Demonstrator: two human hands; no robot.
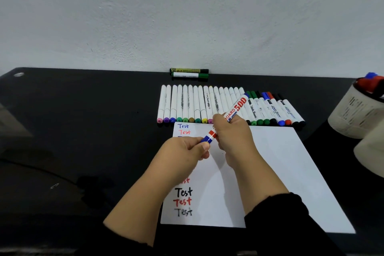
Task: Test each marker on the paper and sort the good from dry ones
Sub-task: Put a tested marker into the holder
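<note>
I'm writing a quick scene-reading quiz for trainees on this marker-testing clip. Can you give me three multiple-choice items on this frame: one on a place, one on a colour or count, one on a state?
1. Where do the two markers set apart from the long row lie?
A. In the cup at the right
B. At the table's far edge, by the wall
C. On the paper

2. What colour is the cap of the marker that the hands hold?
A. Blue
B. Green
C. Black

3. What is the state of the held marker?
A. Lying loose on the paper
B. Uncapped, its tip writing
C. Gripped by both hands, cap on

Answers: B, the two markers lie by the wall behind the row. A, the cap is blue. C, the left hand pinches the cap while the right hand grips the barrel of the marker above the paper.
</note>
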